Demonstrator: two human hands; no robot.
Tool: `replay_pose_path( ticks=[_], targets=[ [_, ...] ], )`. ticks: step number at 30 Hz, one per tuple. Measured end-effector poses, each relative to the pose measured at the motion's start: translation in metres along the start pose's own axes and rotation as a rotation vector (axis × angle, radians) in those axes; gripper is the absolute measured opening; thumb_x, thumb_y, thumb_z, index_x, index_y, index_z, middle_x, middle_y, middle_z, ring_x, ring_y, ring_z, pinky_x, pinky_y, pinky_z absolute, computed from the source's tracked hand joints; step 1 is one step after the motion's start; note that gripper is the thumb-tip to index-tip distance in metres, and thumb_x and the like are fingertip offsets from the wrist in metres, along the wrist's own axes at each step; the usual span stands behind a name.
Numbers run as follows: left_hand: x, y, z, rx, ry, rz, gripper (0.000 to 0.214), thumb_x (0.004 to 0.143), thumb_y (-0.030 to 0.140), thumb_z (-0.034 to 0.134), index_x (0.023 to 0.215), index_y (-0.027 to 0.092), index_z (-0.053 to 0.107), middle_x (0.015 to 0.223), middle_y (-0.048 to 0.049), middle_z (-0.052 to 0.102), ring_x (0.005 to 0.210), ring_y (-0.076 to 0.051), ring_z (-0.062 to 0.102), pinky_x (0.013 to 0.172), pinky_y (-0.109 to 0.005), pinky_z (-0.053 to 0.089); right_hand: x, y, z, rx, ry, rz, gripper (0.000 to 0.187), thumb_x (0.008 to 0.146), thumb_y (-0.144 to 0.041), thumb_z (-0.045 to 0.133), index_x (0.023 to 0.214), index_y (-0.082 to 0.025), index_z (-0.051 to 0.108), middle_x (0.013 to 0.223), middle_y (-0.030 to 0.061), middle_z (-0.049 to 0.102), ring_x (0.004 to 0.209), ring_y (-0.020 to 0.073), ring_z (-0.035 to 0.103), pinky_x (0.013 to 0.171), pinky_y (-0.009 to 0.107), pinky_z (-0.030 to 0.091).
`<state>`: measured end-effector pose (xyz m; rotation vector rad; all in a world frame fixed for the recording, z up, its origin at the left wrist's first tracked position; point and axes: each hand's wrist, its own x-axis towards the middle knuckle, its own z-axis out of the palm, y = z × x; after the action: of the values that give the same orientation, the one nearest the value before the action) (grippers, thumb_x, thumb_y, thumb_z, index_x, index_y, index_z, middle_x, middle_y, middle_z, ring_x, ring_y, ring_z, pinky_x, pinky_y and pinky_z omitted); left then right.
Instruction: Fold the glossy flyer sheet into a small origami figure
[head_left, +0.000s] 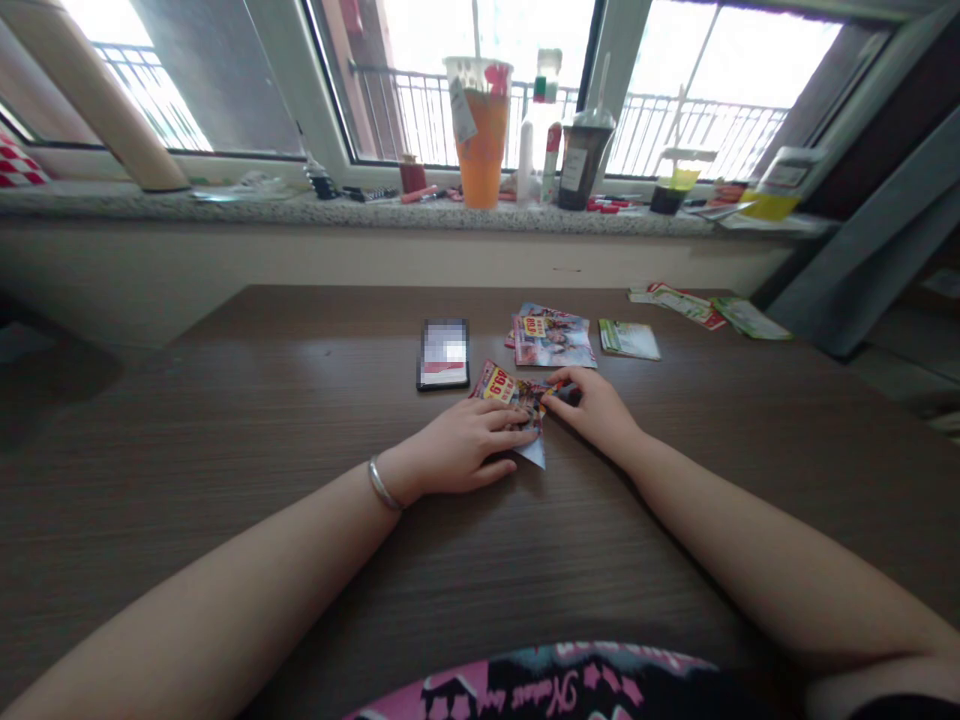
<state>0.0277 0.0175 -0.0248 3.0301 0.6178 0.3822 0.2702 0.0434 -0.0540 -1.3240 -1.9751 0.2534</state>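
Head view, and both your hands are on the job. Your left hand (469,445) lies flat, fingers stretched out and pressing down on the folded leaflet (516,393), which sits on the brown table (225,420) dead centre, just ahead of you. Your right hand (592,405) comes in from 3 o'clock, fingers curled, the tips pinching the leaflet's right edge. A yellow badge on the leaflet reads what looks like "69.9"; the rest of its print is too small to read. There's a silver bangle (381,485) on your left wrist.

At 10 o'clock from the leaflet, just beside it, lies a phone (443,353), screen blurred. At 12 o'clock sits a stack of leaflets (555,338) with a similar yellow badge, unreadable. At 1 o'clock lies a green card (630,340), and further out at 2 o'clock are more leaflets (679,300).

Up on the windowsill (225,208), at 12 o'clock, stand an orange drink cup (481,140) with a white label and a dark drink cup (583,160); neither label is legible.
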Motion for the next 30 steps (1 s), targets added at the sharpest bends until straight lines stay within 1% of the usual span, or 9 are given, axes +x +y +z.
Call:
replay_pose_path(
  ticks=[6, 11, 15, 20, 24, 27, 30],
  targets=[
    [0.001, 0.0, 0.0, -0.032, -0.005, 0.006, 0.044, 0.093, 0.037, 0.05, 0.136, 0.025, 0.051, 0.137, -0.0094, 0.053, 0.131, -0.028, 0.043, 0.11, -0.049, 0.032, 0.0, -0.005, -0.003, 0.09, 0.034, -0.067, 0.007, 0.08, -0.025, 0.065, 0.084, -0.02, 0.062, 0.087, 0.0041, 0.066, 0.079, 0.0191, 0.06, 0.072, 0.035, 0.05],
    [0.0, 0.0, 0.002, -0.037, -0.011, 0.02, 0.046, 0.094, 0.038, 0.05, 0.137, 0.024, 0.049, 0.141, -0.0096, 0.049, 0.135, -0.028, 0.038, 0.113, -0.047, 0.03, -0.001, -0.01, -0.006, 0.079, 0.061, -0.12, 0.002, 0.082, -0.022, 0.063, 0.083, -0.021, 0.062, 0.084, 0.0031, 0.065, 0.079, 0.0188, 0.059, 0.074, 0.034, 0.048],
    [0.0, -0.001, 0.004, -0.032, -0.023, 0.003, 0.044, 0.095, 0.039, 0.048, 0.136, 0.023, 0.051, 0.142, -0.0097, 0.048, 0.136, -0.028, 0.037, 0.114, -0.047, 0.029, -0.002, -0.014, -0.008, 0.049, 0.086, -0.179, 0.003, 0.082, -0.019, 0.062, 0.081, -0.021, 0.061, 0.08, 0.0023, 0.063, 0.078, 0.0182, 0.057, 0.073, 0.033, 0.047],
    [0.0, 0.002, 0.005, -0.02, -0.003, -0.033, 0.043, 0.095, 0.039, 0.048, 0.134, 0.023, 0.052, 0.139, -0.0102, 0.05, 0.134, -0.029, 0.038, 0.112, -0.049, 0.03, -0.002, -0.018, -0.01, 0.055, 0.1, -0.228, 0.006, 0.081, -0.016, 0.062, 0.081, -0.021, 0.059, 0.078, 0.0014, 0.062, 0.076, 0.0173, 0.056, 0.072, 0.032, 0.046],
    [0.0, 0.003, 0.006, -0.001, 0.034, -0.087, 0.044, 0.093, 0.041, 0.051, 0.133, 0.022, 0.053, 0.139, -0.011, 0.049, 0.132, -0.03, 0.04, 0.11, -0.048, 0.033, -0.004, -0.019, -0.009, 0.074, 0.091, -0.186, 0.006, 0.081, -0.018, 0.062, 0.083, -0.021, 0.058, 0.079, 0.0012, 0.061, 0.075, 0.017, 0.056, 0.071, 0.031, 0.046],
    [0.0, 0.002, 0.007, 0.005, 0.061, -0.123, 0.044, 0.091, 0.038, 0.054, 0.131, 0.02, 0.054, 0.138, -0.0109, 0.049, 0.13, -0.03, 0.041, 0.11, -0.048, 0.034, -0.005, -0.02, -0.007, 0.141, 0.114, -0.128, 0.015, 0.079, -0.021, 0.064, 0.091, -0.022, 0.055, 0.075, -0.001, 0.058, 0.069, 0.0158, 0.056, 0.066, 0.03, 0.047],
    [0.001, 0.002, 0.006, 0.006, 0.073, -0.153, 0.042, 0.09, 0.034, 0.054, 0.129, 0.019, 0.054, 0.136, -0.0106, 0.05, 0.128, -0.028, 0.043, 0.111, -0.047, 0.033, -0.006, -0.021, -0.006, 0.199, 0.123, -0.12, 0.021, 0.079, -0.022, 0.064, 0.095, -0.023, 0.052, 0.072, -0.0029, 0.055, 0.066, 0.0149, 0.056, 0.065, 0.029, 0.048]
  ],
)
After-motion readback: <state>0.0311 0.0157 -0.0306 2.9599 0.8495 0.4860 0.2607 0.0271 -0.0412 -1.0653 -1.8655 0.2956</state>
